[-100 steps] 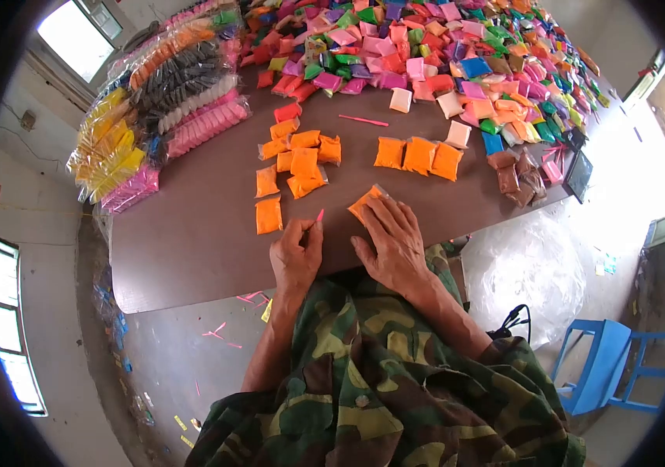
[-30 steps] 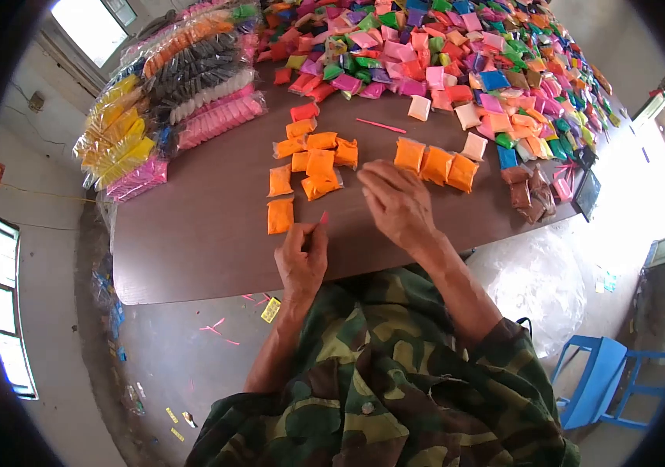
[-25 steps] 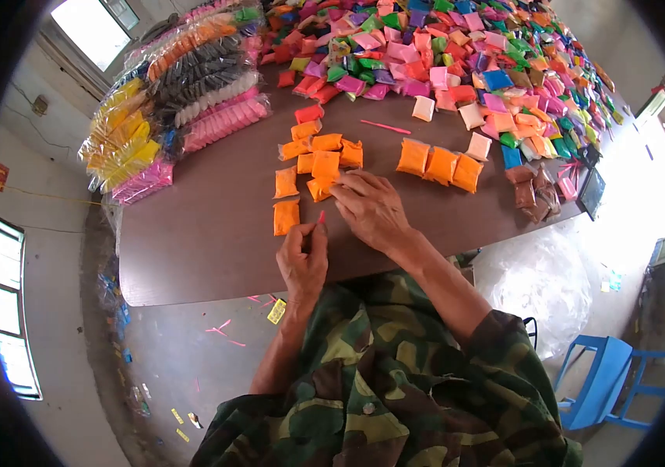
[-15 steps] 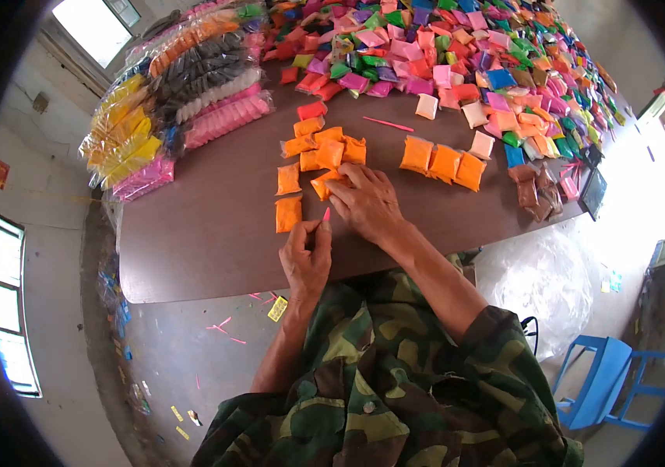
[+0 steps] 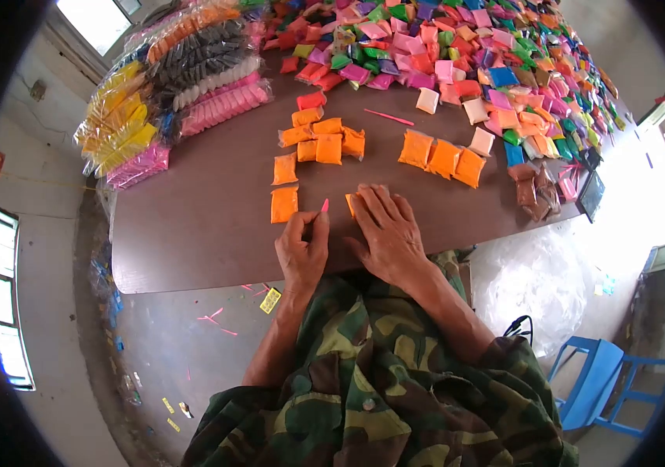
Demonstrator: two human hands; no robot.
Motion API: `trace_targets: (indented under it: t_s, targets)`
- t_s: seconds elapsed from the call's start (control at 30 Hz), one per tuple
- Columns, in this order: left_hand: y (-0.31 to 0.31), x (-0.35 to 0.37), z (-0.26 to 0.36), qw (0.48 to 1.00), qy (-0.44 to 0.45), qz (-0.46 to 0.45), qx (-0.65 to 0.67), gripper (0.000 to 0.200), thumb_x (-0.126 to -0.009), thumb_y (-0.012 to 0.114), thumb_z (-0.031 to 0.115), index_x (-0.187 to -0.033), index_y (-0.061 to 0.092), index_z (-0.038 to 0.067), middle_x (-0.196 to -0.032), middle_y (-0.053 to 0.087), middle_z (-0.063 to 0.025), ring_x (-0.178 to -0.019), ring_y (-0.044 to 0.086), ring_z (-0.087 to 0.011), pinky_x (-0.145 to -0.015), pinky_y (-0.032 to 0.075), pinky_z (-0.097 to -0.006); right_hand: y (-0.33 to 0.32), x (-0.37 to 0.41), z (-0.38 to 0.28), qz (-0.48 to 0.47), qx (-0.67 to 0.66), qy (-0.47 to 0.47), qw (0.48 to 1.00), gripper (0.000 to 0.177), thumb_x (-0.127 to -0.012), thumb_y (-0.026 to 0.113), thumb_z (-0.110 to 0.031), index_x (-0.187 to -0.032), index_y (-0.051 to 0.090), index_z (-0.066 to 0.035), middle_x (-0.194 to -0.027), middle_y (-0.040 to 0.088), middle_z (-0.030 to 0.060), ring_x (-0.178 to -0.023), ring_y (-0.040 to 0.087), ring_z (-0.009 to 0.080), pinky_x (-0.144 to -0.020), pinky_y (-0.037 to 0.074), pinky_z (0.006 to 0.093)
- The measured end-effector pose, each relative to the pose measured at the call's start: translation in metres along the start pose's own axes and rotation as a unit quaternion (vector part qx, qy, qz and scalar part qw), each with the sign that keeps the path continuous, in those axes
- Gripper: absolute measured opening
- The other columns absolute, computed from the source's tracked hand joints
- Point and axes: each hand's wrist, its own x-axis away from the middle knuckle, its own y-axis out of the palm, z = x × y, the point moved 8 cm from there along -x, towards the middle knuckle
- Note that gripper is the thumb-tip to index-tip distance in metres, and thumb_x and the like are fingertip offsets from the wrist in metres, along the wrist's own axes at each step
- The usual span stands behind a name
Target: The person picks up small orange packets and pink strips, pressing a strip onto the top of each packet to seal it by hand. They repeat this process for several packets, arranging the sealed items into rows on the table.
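My left hand (image 5: 301,251) rests near the table's front edge and pinches a thin pink stick (image 5: 324,206) that points up and away. My right hand (image 5: 386,233) lies flat, palm down, on an orange packet (image 5: 351,204), of which only the left edge shows. A single orange packet (image 5: 283,204) lies just left of my left hand. Farther back is a cluster of orange packets (image 5: 321,142), and to the right a row of three orange packets (image 5: 442,157).
The brown table (image 5: 192,226) carries a large heap of mixed coloured packets (image 5: 465,54) at the back and bagged bundles (image 5: 169,86) at the back left. Brown packets (image 5: 531,187) and a dark tablet (image 5: 591,194) sit at the right edge. A blue chair (image 5: 605,381) stands at the lower right.
My right hand reached out to the orange cluster, took one packet and drew it back to the front edge, where it now lies under the palm. My left hand barely moved.
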Motion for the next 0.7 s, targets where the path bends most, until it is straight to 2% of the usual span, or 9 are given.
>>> trace_targets:
  t_s: [0.07,0.37,0.47,0.67,0.7]
  targets:
    - [0.0012,0.0004,-0.0047,1.000,0.001,-0.004,-0.001,0.018,-0.106,0.075,0.016,-0.102,0.072,-0.001,-0.076,0.069,-0.0034,-0.066,0.061,-0.0083,-0.061,0.049,-0.0285,0.0073,0.0004,0.0032,-0.008,-0.004,0.003,1.000,0.076,-0.095,0.080,-0.037,-0.156,0.052,-0.001,-0.161,0.050,0.0207,-0.152,0.045,0.0400,-0.126,0.034,0.0555]
    - [0.0031,-0.0003,-0.0025,1.000,0.014,-0.011,-0.007,0.018,-0.106,0.075,0.016,-0.101,0.072,0.000,-0.074,0.069,-0.0046,-0.065,0.063,-0.0097,-0.060,0.050,-0.0294,0.0047,0.0023,-0.0012,-0.025,0.003,0.002,1.000,0.083,-0.093,0.081,-0.043,-0.155,0.051,0.001,-0.161,0.048,0.0234,-0.153,0.043,0.0430,-0.126,0.034,0.0564]
    - [0.0021,-0.0012,-0.0010,1.000,0.002,-0.007,-0.013,0.016,-0.102,0.079,0.014,-0.100,0.073,-0.001,-0.080,0.073,-0.0106,-0.067,0.066,-0.0135,-0.063,0.052,-0.0319,0.0072,-0.0004,0.0014,-0.015,-0.008,0.000,1.000,0.082,-0.093,0.081,-0.044,-0.155,0.052,0.001,-0.161,0.048,0.0234,-0.153,0.043,0.0430,-0.126,0.034,0.0566]
    - [0.0038,-0.0025,0.0001,1.000,0.011,-0.011,-0.023,0.016,-0.102,0.079,0.014,-0.100,0.073,-0.001,-0.079,0.073,-0.0113,-0.065,0.066,-0.0153,-0.063,0.053,-0.0327,0.0071,0.0029,-0.0011,-0.014,-0.009,0.008,1.000,0.087,-0.091,0.083,-0.045,-0.156,0.051,0.002,-0.165,0.046,0.0244,-0.156,0.040,0.0436,-0.127,0.032,0.0583]
    - [0.0050,-0.0041,0.0006,1.000,0.014,-0.011,-0.020,0.017,-0.103,0.078,0.015,-0.100,0.072,-0.001,-0.077,0.071,-0.0093,-0.065,0.065,-0.0135,-0.062,0.052,-0.0320,0.0054,0.0009,0.0007,-0.013,-0.008,0.007,1.000,0.087,-0.090,0.083,-0.045,-0.157,0.050,0.002,-0.165,0.046,0.0242,-0.156,0.040,0.0431,-0.128,0.031,0.0586]
